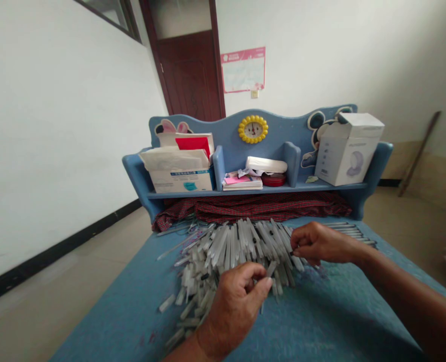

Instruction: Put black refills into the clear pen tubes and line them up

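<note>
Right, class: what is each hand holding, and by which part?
The left hand pinches one pale strip near its lower end. The right hand touches the pile of strips; whether it grips one cannot be told.

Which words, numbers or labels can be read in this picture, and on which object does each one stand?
No text can be quoted; nothing reads clearly.
Pink wall poster: header and print blurred.
Face-mask box: blue label line too small.
White carton: faint grey print, unreadable.
Yellow flower clock: numerals too small.
Pale plastic strips: no print seen.
</note>
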Available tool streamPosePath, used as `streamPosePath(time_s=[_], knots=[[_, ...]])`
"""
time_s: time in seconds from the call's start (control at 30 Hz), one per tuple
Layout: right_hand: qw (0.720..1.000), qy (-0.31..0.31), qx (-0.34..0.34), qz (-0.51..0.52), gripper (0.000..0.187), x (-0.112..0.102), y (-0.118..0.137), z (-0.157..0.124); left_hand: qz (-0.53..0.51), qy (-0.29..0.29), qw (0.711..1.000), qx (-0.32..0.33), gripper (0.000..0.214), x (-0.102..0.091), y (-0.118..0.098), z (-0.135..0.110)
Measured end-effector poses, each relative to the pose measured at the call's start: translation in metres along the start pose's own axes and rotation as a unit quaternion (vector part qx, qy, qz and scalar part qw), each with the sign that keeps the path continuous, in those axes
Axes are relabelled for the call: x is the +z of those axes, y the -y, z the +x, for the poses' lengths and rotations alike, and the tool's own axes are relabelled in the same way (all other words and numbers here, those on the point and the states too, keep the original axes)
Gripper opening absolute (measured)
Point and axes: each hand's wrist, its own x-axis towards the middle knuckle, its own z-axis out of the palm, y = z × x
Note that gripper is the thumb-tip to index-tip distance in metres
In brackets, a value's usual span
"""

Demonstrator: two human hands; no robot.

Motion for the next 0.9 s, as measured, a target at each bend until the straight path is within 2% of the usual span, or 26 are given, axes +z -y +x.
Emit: streamPosePath(time_s=[0.1, 0.2, 0.4, 0.9], knots=[[0.980, 0.053, -0.026, 0.189, 0.010, -0.002, 0.011, -0.008, 0.027, 0.002, 0.999, 0.024, 0.013, 0.001, 0.001, -0.001], [0.963, 0.076, -0.048, 0.253, 0.011, 0.000, 0.020, -0.012, 0.053, 0.003, 0.997, 0.052, 0.011, 0.001, 0.001, -0.002], [0.965, 0.070, -0.049, 0.247, 0.009, 0.004, 0.028, -0.015, 0.072, 0.006, 0.994, 0.079, 0.011, 0.002, 0.001, -0.003], [0.971, 0.088, -0.022, 0.223, 0.003, 0.010, 0.029, -0.011, 0.093, 0.029, 0.991, 0.091, 0.008, 0.004, -0.002, -0.002]])
